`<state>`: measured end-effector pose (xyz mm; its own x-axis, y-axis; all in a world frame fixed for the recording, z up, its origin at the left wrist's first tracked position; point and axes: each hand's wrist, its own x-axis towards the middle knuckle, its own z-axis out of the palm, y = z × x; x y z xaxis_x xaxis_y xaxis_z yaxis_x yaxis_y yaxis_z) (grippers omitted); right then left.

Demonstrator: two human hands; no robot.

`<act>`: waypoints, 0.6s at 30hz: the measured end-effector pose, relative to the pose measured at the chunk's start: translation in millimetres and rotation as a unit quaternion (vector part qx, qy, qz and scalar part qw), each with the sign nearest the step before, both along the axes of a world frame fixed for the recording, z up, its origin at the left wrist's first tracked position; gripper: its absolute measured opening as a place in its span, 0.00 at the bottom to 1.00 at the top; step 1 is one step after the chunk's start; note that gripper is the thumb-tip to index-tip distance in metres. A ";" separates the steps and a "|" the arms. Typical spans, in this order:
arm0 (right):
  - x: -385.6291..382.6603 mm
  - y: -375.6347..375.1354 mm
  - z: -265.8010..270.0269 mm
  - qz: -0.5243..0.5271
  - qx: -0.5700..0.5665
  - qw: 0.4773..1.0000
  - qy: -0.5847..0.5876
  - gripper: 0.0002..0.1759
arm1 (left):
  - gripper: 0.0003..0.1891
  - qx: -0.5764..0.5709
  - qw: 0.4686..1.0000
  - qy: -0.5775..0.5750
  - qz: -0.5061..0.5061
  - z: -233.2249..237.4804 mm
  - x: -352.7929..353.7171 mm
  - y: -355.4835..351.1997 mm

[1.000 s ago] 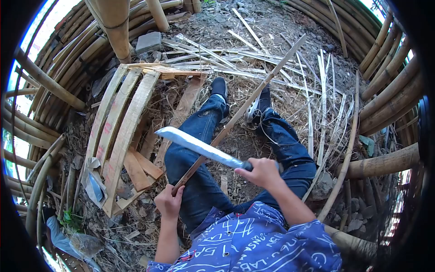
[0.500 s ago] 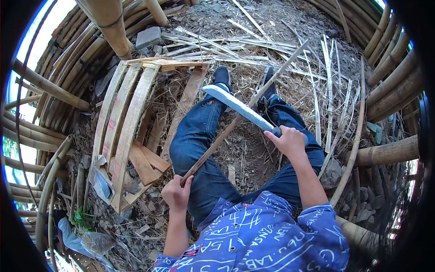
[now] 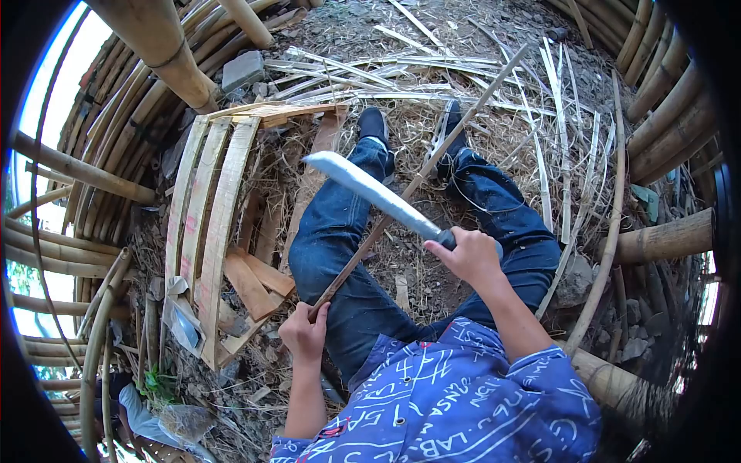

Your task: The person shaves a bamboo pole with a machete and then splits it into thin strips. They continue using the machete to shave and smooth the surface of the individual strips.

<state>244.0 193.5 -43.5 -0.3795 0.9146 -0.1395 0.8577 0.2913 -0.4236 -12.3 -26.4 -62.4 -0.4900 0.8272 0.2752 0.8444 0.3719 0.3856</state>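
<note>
My left hand (image 3: 303,332) grips the near end of a long, thin bamboo strip (image 3: 350,266), beside my left knee. The strip slants up and away to the right, between my outstretched legs. My right hand (image 3: 469,255) is wrapped round the dark handle of a machete (image 3: 378,195), its broad pale blade pointing up and left. In this view the blade crosses over the middle of the strip. Fine curled shavings hang near my right shin.
A slatted wooden pallet (image 3: 220,208) lies left of my legs, with short wood offcuts (image 3: 248,285) by it. Split bamboo strips (image 3: 417,73) litter the ground ahead. A grey block (image 3: 242,71) sits near a bamboo post (image 3: 166,50). Bamboo poles (image 3: 664,236) flank the right.
The machete has shifted left and a little down along with my right hand, its blade tip now farther left. My left hand still holds the strip in nearly the same place.
</note>
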 end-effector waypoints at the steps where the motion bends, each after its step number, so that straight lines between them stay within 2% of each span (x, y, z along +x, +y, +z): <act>1: -1.0 -1.9 -0.6 0.039 0.026 0.999 -0.011 0.39 | 0.18 -0.001 1.000 -0.001 -0.001 -1.5 -0.6 -0.9; 6: 8.7 17.5 11.9 0.065 0.019 0.995 -0.075 0.39 | 0.17 0.026 0.999 0.032 -0.013 -4.4 -3.9 -8.8; 7: 15.8 28.1 9.5 0.040 0.038 0.995 -0.087 0.40 | 0.17 0.023 0.999 0.032 -0.012 -3.5 -5.5 -10.8; 9: 35.5 58.7 4.3 -0.047 0.001 0.995 -0.084 0.43 | 0.17 0.013 0.998 0.062 -0.025 -1.3 -8.6 -11.2; 13: 83.8 104.4 -21.4 -0.194 -0.006 0.979 -0.056 0.42 | 0.18 -0.010 0.994 0.102 -0.040 7.0 -12.7 -4.0; 18: 75.9 61.6 -21.2 -0.170 -0.022 0.984 0.039 0.40 | 0.18 -0.017 0.999 0.025 -0.033 0.7 -13.4 0.7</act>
